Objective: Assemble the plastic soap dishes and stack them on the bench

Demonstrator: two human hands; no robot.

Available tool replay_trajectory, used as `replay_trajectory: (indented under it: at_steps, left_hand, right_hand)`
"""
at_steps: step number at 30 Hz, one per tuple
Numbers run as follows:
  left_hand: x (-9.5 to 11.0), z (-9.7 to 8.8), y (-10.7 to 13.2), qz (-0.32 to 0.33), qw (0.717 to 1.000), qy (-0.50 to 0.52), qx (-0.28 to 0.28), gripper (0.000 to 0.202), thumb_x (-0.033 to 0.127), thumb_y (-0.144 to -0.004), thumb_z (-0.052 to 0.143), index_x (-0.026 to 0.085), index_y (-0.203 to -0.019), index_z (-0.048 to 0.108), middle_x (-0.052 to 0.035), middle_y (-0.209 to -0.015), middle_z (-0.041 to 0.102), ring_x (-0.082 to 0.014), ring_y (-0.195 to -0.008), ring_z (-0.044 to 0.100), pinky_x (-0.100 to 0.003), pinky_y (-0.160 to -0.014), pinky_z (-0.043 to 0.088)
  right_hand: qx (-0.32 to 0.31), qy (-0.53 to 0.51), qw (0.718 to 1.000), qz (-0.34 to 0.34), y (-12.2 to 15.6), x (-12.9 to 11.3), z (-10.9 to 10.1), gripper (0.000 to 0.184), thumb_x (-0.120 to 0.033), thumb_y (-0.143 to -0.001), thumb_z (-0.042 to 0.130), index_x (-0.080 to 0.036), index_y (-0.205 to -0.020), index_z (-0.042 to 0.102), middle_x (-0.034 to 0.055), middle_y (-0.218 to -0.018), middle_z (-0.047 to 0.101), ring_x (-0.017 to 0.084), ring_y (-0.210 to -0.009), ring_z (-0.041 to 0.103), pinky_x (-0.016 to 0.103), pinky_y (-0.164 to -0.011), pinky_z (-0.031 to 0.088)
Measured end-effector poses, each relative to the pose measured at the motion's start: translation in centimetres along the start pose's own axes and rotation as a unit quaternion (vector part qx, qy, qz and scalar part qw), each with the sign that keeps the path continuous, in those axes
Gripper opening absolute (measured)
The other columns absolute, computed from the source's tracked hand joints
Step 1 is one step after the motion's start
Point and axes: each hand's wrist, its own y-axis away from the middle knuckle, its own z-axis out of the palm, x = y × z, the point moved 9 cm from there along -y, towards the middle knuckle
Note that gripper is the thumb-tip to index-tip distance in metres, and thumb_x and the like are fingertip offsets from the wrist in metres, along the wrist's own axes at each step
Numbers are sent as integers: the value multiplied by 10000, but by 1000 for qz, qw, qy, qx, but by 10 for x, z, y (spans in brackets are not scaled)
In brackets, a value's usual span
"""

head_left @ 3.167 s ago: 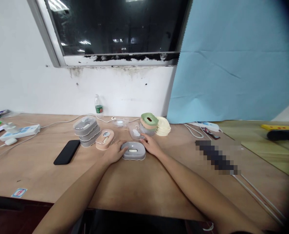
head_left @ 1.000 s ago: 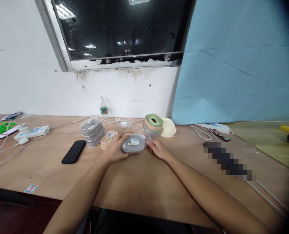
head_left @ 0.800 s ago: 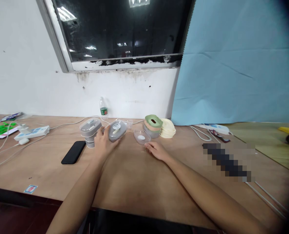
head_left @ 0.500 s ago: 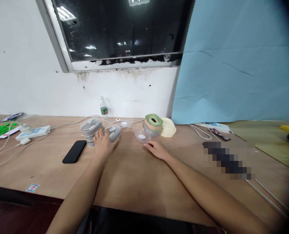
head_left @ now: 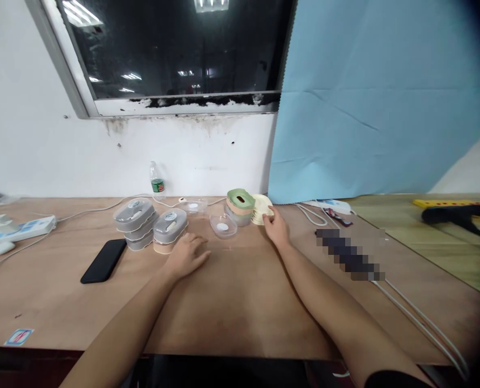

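My left hand (head_left: 187, 256) rests on the table with its fingers spread, empty, beside a two-high stack of lidded oval boxes (head_left: 170, 226). Left of that stands a taller stack of grey boxes with clear lids (head_left: 135, 221). My right hand (head_left: 277, 229) has its thumb and fingers at the edge of a pile of cream-coloured shallow pieces (head_left: 261, 205), seemingly pinching the top one. Right beside the pile are stacked green, peach and grey box parts (head_left: 240, 207). A clear lid (head_left: 223, 226) lies between my hands, with another clear lid (head_left: 194, 207) behind it.
A black phone (head_left: 103, 261) lies at the left, near a white power strip (head_left: 25, 230) with cables. A plastic bottle (head_left: 157, 180) stands against the wall. Another power strip (head_left: 331, 206) and a pixelated dark object (head_left: 347, 253) are at the right.
My left hand has come off the two-high stack and moved down onto the table. My right hand has moved from beside the clear lid to the cream pile. The view has shifted right.
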Motion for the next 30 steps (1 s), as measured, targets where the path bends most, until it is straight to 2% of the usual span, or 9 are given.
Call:
replay_trajectory:
  at_steps: [4,8,13,18,20,22,25,28,30]
  left_hand:
    - [-6,17,0,-26,998,32,-45,333,425,-859,524,209,-1088,633,-73,-1047,650,-231,-994,563,-383,-905,446]
    - [-13,19,2,-46,996,43,-55,345,435,-859,521,207,-1093,633,-72,-1038,661,-227,-967,583,-371,-875,460]
    - [-16,18,3,-60,995,55,-60,357,453,-855,519,216,-1095,635,-68,-997,671,-220,-922,604,-355,-843,474]
    - [-15,19,3,-54,994,70,-62,393,482,-862,508,211,-1126,611,-66,-988,664,-212,-902,606,-346,-834,475]
    - [-17,18,3,-58,994,76,-56,441,505,-881,470,208,-1193,565,-74,-1038,647,-215,-940,596,-353,-867,466]
    - [-21,15,4,-66,994,85,-36,500,514,-906,417,199,-1290,478,-90,-1134,611,-217,-999,578,-367,-915,447]
    - [-28,3,6,-70,992,97,50,580,502,-934,346,164,-1403,312,-133,-1295,507,-233,-1145,512,-397,-1008,385]
    - [-26,-17,10,-51,984,95,144,616,499,-937,329,133,-1426,248,-163,-1395,402,-252,-1272,410,-407,-1069,319]
    - [-22,-21,9,-48,986,79,142,608,506,-923,370,138,-1403,305,-159,-1386,419,-257,-1277,403,-406,-1069,317]
  right_hand:
    - [-33,17,999,-10,-7,7,12,537,-411,-868,431,-185,-1355,451,46,-748,652,234,-719,579,325,-695,394]
    - [-55,40,997,-27,-7,8,21,454,-381,-861,454,-190,-1268,522,64,-782,664,239,-737,586,321,-683,386]
    - [-4,21,1000,-1,-8,13,10,344,-382,-835,475,-173,-1096,556,67,-771,654,235,-725,579,307,-646,380]
    - [95,-56,994,13,0,2,-13,379,-384,-845,425,-139,-1132,462,48,-718,614,215,-681,577,302,-653,404]
    - [106,-82,991,-8,7,-8,-16,383,-368,-839,424,-138,-1145,438,50,-730,609,204,-668,577,295,-641,411]
    - [79,-99,991,-48,18,-23,-11,387,-347,-811,447,-146,-1142,443,59,-759,615,198,-657,576,293,-619,418]
    - [-13,-93,985,-148,44,-59,6,387,-309,-750,497,-157,-1105,506,79,-784,639,209,-656,586,314,-620,438]
    - [-127,-77,949,-278,77,-102,25,322,-293,-736,539,-183,-1031,606,111,-897,685,242,-758,626,347,-721,462]
    - [-216,-74,912,-341,96,-124,38,344,-293,-758,556,-211,-1083,633,98,-1003,696,254,-861,641,342,-789,462]
